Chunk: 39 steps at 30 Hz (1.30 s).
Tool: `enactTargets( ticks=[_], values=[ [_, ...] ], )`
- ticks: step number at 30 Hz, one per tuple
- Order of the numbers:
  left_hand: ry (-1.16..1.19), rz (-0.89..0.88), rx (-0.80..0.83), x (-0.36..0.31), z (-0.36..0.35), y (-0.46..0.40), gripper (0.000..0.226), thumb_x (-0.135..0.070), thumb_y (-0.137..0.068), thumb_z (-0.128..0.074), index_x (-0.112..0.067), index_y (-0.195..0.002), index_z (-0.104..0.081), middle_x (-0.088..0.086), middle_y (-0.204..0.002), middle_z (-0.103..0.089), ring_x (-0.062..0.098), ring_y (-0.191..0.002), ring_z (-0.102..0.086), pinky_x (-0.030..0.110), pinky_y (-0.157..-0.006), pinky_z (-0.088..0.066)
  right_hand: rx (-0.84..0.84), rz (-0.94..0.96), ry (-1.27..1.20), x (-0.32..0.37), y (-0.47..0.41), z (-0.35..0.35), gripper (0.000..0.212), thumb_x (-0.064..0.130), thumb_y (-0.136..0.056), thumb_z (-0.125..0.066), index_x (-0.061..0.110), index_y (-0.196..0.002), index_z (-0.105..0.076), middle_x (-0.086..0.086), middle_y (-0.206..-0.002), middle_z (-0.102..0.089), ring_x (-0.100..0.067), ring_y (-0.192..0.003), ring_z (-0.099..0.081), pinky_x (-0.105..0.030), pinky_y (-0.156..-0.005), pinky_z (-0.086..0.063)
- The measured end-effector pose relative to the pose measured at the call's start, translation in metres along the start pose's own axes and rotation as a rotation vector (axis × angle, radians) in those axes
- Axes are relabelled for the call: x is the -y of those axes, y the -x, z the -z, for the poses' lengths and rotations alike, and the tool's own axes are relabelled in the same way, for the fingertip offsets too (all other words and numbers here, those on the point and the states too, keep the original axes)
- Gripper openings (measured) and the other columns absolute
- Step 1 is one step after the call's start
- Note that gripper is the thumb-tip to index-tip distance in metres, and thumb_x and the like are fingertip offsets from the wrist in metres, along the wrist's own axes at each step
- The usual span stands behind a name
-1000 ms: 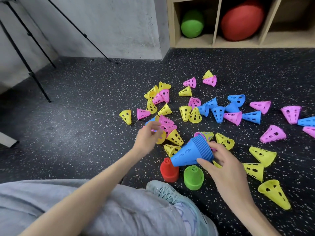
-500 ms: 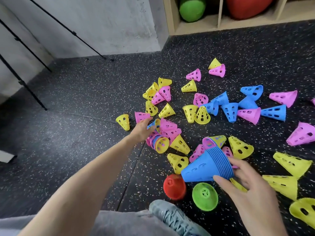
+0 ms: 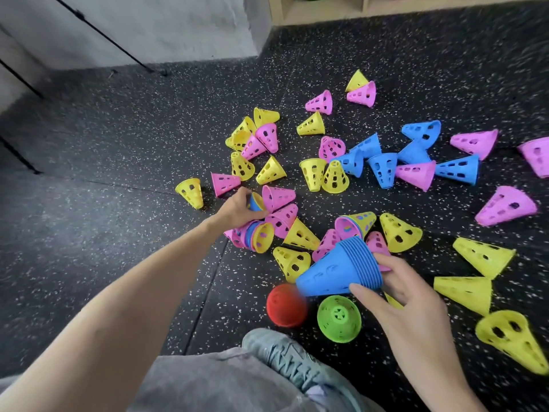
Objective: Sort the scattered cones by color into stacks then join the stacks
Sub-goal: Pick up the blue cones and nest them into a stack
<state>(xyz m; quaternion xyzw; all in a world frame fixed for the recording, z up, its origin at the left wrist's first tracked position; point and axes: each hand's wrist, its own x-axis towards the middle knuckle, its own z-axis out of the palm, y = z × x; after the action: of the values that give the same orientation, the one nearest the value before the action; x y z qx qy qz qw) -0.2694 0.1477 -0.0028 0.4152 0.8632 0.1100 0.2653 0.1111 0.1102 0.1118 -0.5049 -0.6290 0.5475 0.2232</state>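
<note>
My right hand (image 3: pixel 407 304) grips a stack of blue cones (image 3: pixel 338 272) by its wide end, tip pointing down-left, above the floor. My left hand (image 3: pixel 237 208) reaches into the pile and pinches a blue cone (image 3: pixel 256 202) that lies against pink cones (image 3: pixel 277 197). Just below that hand lies a nested mix of pink, blue and yellow cones (image 3: pixel 258 236). A red stack (image 3: pixel 285 304) and a green stack (image 3: pixel 338 318) stand upright near my shoe. Several loose blue cones (image 3: pixel 383 166) lie farther right among yellow and pink ones.
Yellow cones (image 3: pixel 484 255) and pink cones (image 3: pixel 505 206) are scattered over the speckled black floor to the right. My grey shoe (image 3: pixel 291 358) and trouser leg are at the bottom. Tripod legs (image 3: pixel 110 37) stand by the grey wall; a wooden shelf (image 3: pixel 320 13) is at the top.
My left hand has reached further into the pile and taken hold of the blue cone. The view has tilted down and closer; the blue stack stays in my right hand.
</note>
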Motion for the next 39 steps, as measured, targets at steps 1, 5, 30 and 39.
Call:
enactTargets(
  ticks=[1,5,30,39],
  values=[
    [0.023,0.005,-0.011,-0.001,0.000,0.004,0.077,-0.046,-0.082,-0.082,-0.008,-0.135,-0.043,0.004,-0.116,-0.056,0.020,-0.101,-0.055,0.029,-0.082,-0.041,-0.002,0.006,0.000,0.001,0.001,0.001,0.039,0.020,-0.082,-0.081,0.048,-0.104,-0.064,0.030,-0.099,-0.073,0.012,-0.100,-0.065,-0.034,-0.099,-0.048],
    [0.071,-0.001,-0.110,-0.004,0.005,0.023,0.084,-0.058,-0.080,-0.078,-0.009,-0.137,-0.042,0.003,-0.114,-0.057,0.021,-0.099,-0.059,0.033,-0.079,-0.048,-0.009,0.042,0.000,0.005,0.005,0.004,0.039,0.023,-0.082,-0.081,0.049,-0.103,-0.063,0.031,-0.100,-0.072,0.014,-0.100,-0.064,-0.030,-0.096,-0.047],
    [-0.037,-0.398,-0.236,-0.046,0.053,0.226,0.068,-0.040,-0.089,-0.076,-0.020,-0.149,-0.051,-0.001,-0.132,-0.063,0.017,-0.116,-0.060,0.031,-0.098,-0.048,-0.138,0.273,0.013,0.045,0.049,0.010,0.036,0.025,-0.087,-0.078,0.044,-0.111,-0.061,0.020,-0.095,-0.075,0.000,-0.093,-0.069,-0.034,-0.090,-0.054],
    [0.442,-0.388,-0.347,-0.105,-0.011,0.311,0.064,-0.037,-0.087,-0.079,-0.029,-0.145,-0.054,-0.021,-0.116,-0.059,-0.006,-0.104,-0.056,0.013,-0.091,-0.044,-0.145,0.287,-0.015,0.038,0.049,0.018,0.039,0.018,-0.089,-0.077,0.030,-0.123,-0.064,0.018,-0.097,-0.076,0.005,-0.089,-0.071,-0.032,-0.085,-0.056]
  ],
)
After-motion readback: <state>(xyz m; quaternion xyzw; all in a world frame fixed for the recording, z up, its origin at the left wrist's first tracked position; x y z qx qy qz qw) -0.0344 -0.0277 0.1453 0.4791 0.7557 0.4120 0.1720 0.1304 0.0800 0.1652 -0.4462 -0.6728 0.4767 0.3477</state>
